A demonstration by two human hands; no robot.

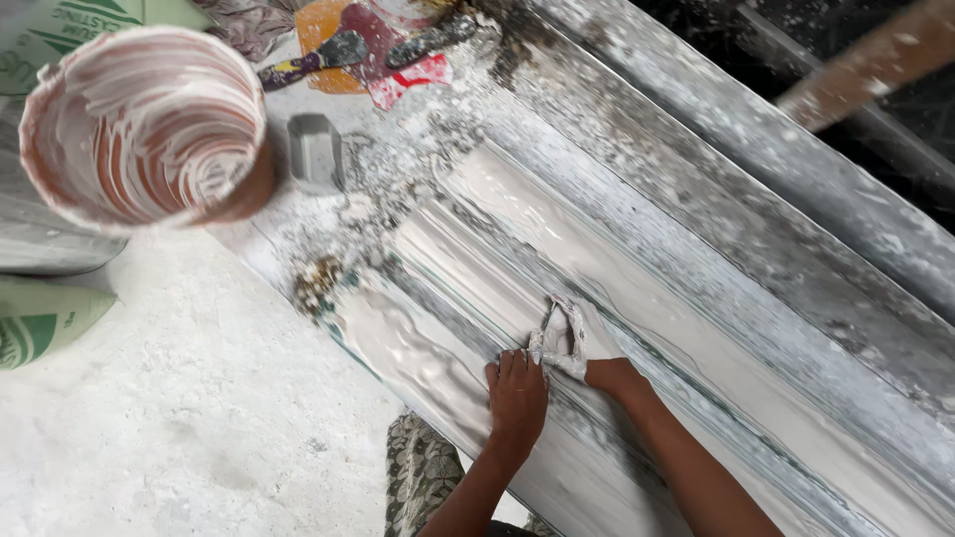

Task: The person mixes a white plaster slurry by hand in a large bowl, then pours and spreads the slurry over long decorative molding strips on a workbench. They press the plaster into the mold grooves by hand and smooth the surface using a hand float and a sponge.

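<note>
Seen from above, two bare hands work wet white plaster in a long, grey, ridged moulding trough (pixel 696 259) that runs diagonally across the view. The left hand (pixel 517 393) lies flat, fingers together and grasping nothing, pressing on the near ridge of the trough. Just beside it, the right hand (pixel 607 376) is closed around a small, plaster-smeared, flat metal shaping tool (pixel 559 333), its tip resting in the wet plaster (pixel 497 239) just ahead of the fingers.

The plaster looks soft, glossy and slippery, likely to smear or sag under pressure, so it probably wants light, even strokes. The tool appears thin, stiff and light; its coated body looks slick, so the firmest hold is likely low, near the palm.

Well beyond the hands, up and to the left, stands a round terracotta-coloured bucket (pixel 149 129) streaked with white, near a small grey pot (pixel 315 149).
</note>
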